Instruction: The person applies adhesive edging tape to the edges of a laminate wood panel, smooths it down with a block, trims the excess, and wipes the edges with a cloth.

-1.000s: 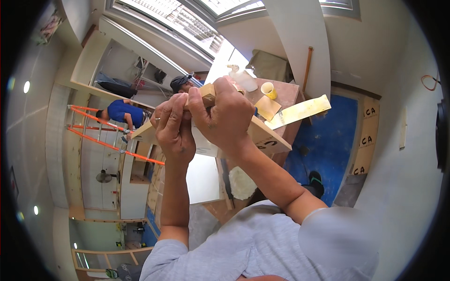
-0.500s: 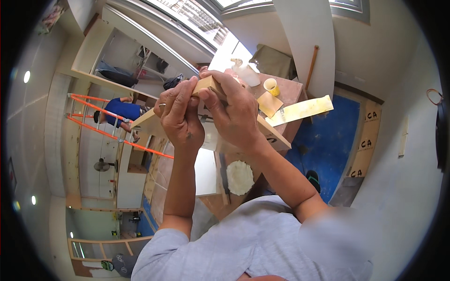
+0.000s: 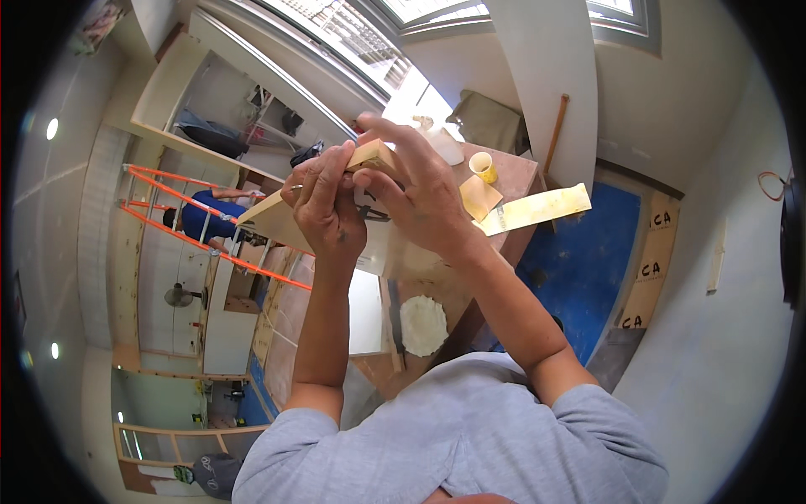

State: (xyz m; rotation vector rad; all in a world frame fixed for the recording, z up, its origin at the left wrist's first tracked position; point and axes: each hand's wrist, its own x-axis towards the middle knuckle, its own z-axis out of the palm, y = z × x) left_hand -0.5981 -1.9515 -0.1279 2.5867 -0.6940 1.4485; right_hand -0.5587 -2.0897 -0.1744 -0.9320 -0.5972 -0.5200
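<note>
In the upper middle of the frame, the left hand (image 3: 330, 210) pinches a pale wooden block (image 3: 372, 154), its fingers curled over the near side and its thumb tucked underneath. Just right of the block, the right hand (image 3: 420, 189) is loosely spread, with the fingers lifted and the thumb reaching toward the left thumb; whether it touches the wood, I cannot tell. A wooden panel (image 3: 269, 213) extends behind and below both hands, its edge showing left of them.

Right of the hands, a desk (image 3: 522, 170) carries a yellow cup (image 3: 483, 166), a tan square sheet (image 3: 479, 198) partly over a long yellow strip (image 3: 541, 207), and a whitish bottle (image 3: 445, 146). Toward the left of the frame, a co-worker in a blue shirt (image 3: 201, 217) is by an orange ladder (image 3: 269, 270)
</note>
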